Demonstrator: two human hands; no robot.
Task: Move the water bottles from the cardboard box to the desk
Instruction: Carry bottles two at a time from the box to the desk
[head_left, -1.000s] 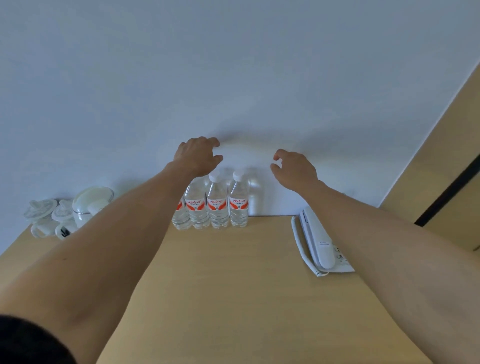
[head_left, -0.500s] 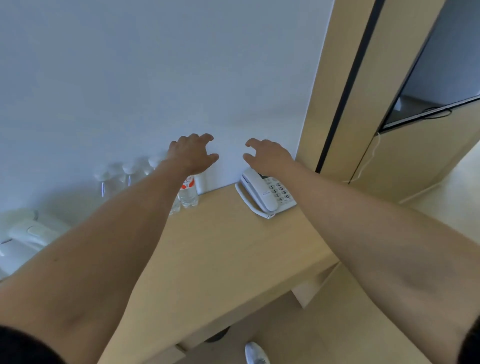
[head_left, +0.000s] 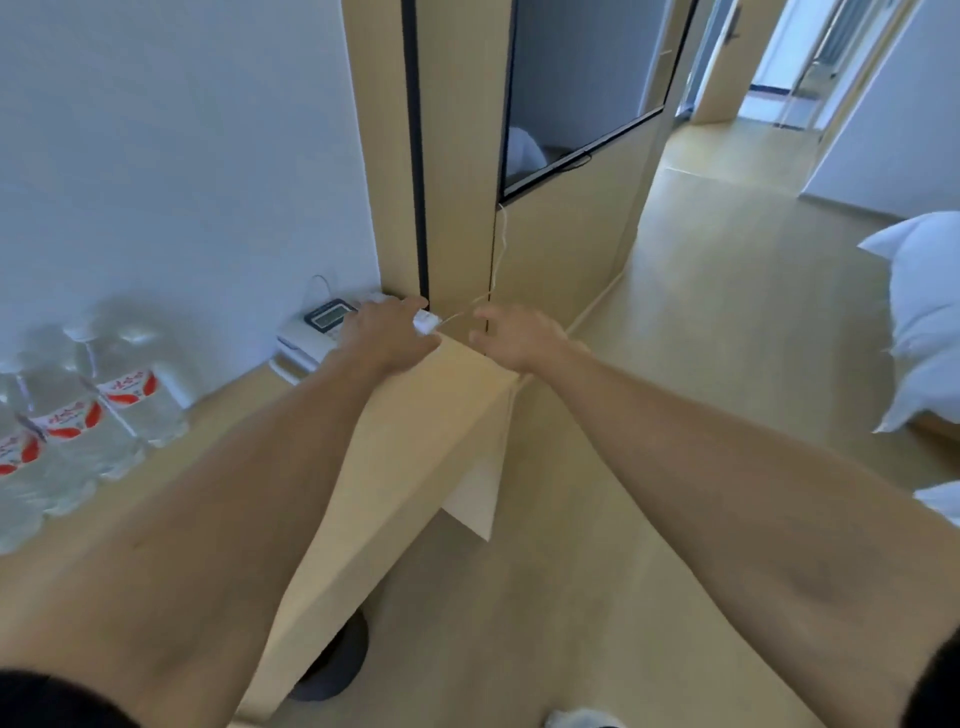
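Nearest the camera, both bare forearms run out from the bottom corners, and a shoe (head_left: 582, 719) shows on the floor (head_left: 701, 270) below. To the near left stand the bottles (head_left: 78, 415), upright in a tight cluster on the worktop (head_left: 395, 441) against the wall, red labels facing out, blurred by the lens edge. Further out, the left hand (head_left: 387, 335) hangs over the worktop's far end, above the phone (head_left: 322, 325), fingers loosely curled, grip released, holding nothing. The right hand (head_left: 514, 332) hovers just past the worktop's corner, over the floor, grip likewise slack and empty. Beyond them are the wooden panel, the dark screen (head_left: 576, 88), and a white pillow (head_left: 924, 312) at right.

The box is nowhere in this view, so which way the next bottle lies from either grip can't be read here. The bottles on the worktop sit behind and left of both hands, long axes vertical, with the left hand nearer. My read: both hands are free for the next pickup, probably somewhere off to the right.
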